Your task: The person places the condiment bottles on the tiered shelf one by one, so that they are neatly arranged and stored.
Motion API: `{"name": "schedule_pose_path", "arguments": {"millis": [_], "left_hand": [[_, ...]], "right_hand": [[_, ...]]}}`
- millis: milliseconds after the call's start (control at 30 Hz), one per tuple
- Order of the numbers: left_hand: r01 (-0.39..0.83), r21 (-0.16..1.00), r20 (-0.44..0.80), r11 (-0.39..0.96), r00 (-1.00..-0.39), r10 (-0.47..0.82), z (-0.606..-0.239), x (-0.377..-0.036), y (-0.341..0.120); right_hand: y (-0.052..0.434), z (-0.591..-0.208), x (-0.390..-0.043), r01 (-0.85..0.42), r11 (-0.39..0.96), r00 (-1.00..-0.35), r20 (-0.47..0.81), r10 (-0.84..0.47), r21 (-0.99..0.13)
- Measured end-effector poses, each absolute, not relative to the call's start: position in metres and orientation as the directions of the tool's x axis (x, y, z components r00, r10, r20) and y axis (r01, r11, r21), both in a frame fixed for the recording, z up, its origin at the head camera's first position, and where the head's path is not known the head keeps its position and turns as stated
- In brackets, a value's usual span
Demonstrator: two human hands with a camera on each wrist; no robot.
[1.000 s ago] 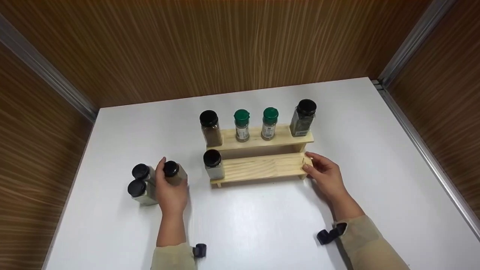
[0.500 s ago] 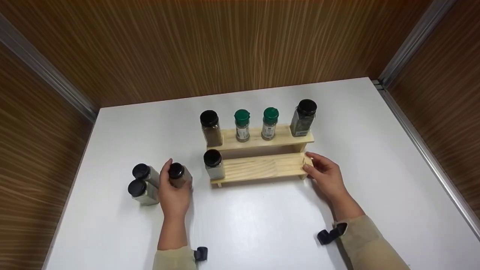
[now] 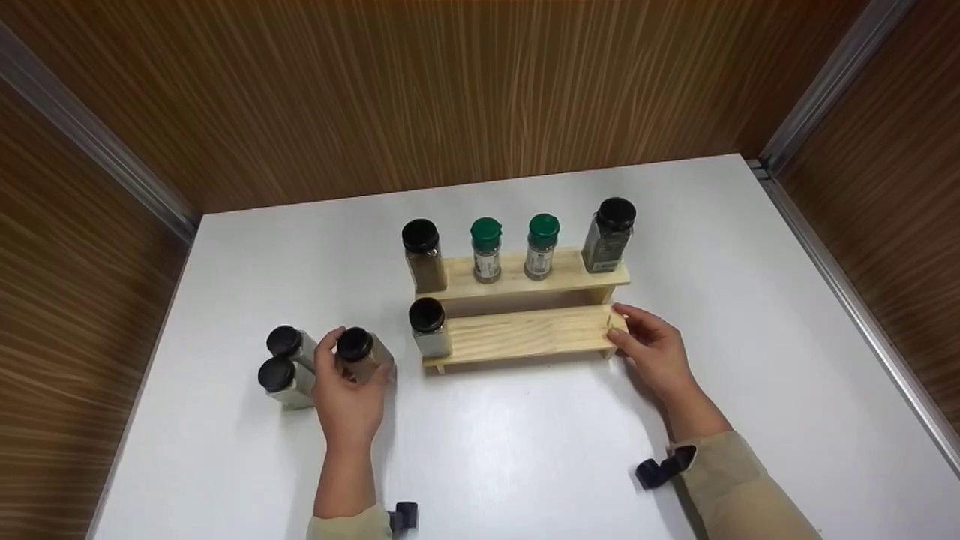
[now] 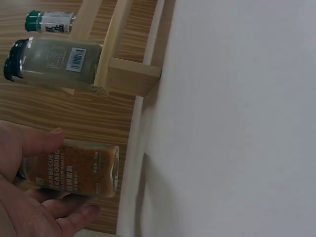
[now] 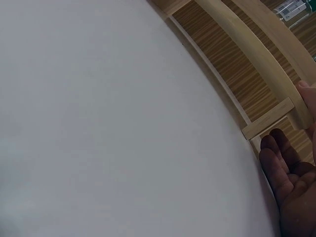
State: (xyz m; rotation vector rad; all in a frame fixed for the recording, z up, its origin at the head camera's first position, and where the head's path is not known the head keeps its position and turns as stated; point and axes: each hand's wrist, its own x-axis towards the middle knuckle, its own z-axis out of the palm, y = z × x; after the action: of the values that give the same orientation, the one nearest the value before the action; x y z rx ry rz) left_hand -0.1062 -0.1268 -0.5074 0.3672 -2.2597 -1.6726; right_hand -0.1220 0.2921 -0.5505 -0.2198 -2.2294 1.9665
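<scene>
Left of the rack (image 3: 525,334), on the worktop (image 3: 495,442), my left hand (image 3: 346,397) wraps its grip round a brown spice jar (image 3: 361,354), just right of two pale jars (image 3: 286,366). My right hand (image 3: 651,352) touches the rack's right end, fingers loosely curled, clasping nothing.

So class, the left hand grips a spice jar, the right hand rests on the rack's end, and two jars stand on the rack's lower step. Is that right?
Not quite: only one jar stands on the lower step of the rack, as the head view shows. The left hand does grip a spice jar, and the right hand rests on the rack's end.
</scene>
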Motion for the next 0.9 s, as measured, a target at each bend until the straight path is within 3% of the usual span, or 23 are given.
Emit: {"name": "schedule_pose_path", "arguments": {"millis": [467,900], "left_hand": [[0.207,0.940,0.309,0.272,-0.853,-0.420,-0.459,-0.090,-0.118],[0.319,0.862,0.465,0.394,-0.807,-0.363,-0.417,-0.092,-0.109]], "right_hand": [[0.292,-0.551,-0.123,-0.002,0.114,-0.976,0.027,0.218,-0.993],[0.292,-0.552,-0.120,0.010,0.107,-0.976,0.014,0.218,-0.994]]}}
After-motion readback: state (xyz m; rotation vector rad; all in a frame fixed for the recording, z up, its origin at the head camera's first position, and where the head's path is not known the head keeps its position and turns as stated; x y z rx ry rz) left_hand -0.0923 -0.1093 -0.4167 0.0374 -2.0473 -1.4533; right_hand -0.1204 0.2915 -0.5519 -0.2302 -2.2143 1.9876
